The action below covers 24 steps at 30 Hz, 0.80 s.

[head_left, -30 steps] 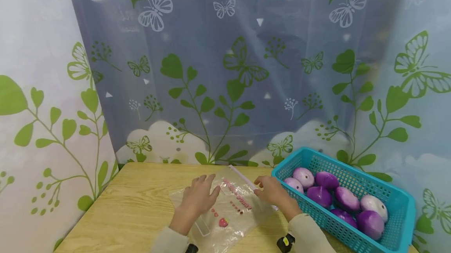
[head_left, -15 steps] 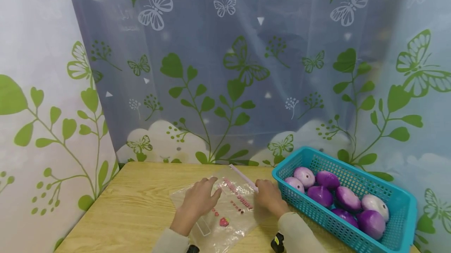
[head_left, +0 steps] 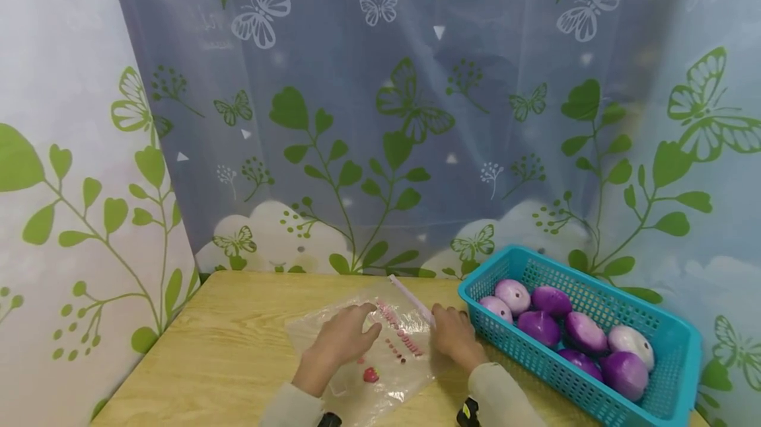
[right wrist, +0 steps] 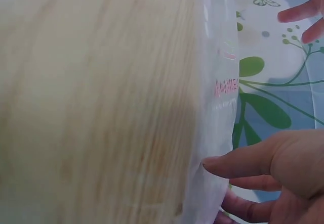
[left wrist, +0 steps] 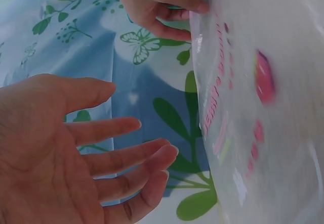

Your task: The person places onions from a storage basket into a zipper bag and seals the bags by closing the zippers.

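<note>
A clear plastic zip bag [head_left: 407, 377] with pink lettering, small hearts and a strawberry [head_left: 371, 374] lies on the wooden table. Its pinkish zip strip [head_left: 411, 300] runs along the far right edge. My right hand [head_left: 454, 334] pinches that edge, thumb on the bag's face and the other fingers at its border, partly hidden in the right wrist view. Over the bag's left part is my left hand [head_left: 341, 341], its fingers loosely bent. The left wrist view shows this left hand [left wrist: 101, 153] apart from the bag, palm in sight, holding nothing.
A blue plastic basket [head_left: 654, 321] stands at the right, close beside my right hand. Several purple and pale onion-like bulbs [head_left: 540, 329] lie in it. Behind the wooden table [head_left: 196, 348] hangs a curtain [head_left: 333, 149] printed with leaves and butterflies.
My right hand has shifted slightly left and taken the bag's zip edge. My left hand has moved a little to the right. The bag has shifted slightly.
</note>
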Available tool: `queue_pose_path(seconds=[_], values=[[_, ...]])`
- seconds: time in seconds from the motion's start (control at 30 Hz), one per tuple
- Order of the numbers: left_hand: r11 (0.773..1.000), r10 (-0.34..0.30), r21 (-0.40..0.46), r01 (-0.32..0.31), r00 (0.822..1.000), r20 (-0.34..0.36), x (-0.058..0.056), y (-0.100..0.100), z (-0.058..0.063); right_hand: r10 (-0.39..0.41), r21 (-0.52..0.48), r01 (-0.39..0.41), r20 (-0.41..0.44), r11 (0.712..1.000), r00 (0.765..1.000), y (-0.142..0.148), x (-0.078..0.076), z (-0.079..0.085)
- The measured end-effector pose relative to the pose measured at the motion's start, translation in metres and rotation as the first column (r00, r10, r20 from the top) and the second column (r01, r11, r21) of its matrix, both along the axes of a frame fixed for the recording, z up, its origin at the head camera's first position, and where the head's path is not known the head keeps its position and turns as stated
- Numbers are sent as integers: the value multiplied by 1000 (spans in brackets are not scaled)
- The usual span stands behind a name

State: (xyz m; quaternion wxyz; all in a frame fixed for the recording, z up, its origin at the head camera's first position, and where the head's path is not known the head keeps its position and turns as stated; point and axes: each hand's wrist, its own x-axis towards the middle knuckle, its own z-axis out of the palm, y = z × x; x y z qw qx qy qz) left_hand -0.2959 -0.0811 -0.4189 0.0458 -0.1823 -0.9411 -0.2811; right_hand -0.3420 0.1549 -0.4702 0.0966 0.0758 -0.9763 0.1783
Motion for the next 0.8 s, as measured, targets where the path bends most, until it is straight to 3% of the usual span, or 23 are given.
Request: queue_pose_path(seconds=[0.33,0.57,0.8], values=[[999,-43,29,42,999,5,5,7,6,31,-61,-32,-8,998,999,-4,12,2],[996,-55,70,55,998,-13,5,13,6,74,-143,-80,-45,987,996,-12,31,19],[995,1,96,2,999,-37,6,26,3,178,-193,-192,-88,962,980,-19,50,38]])
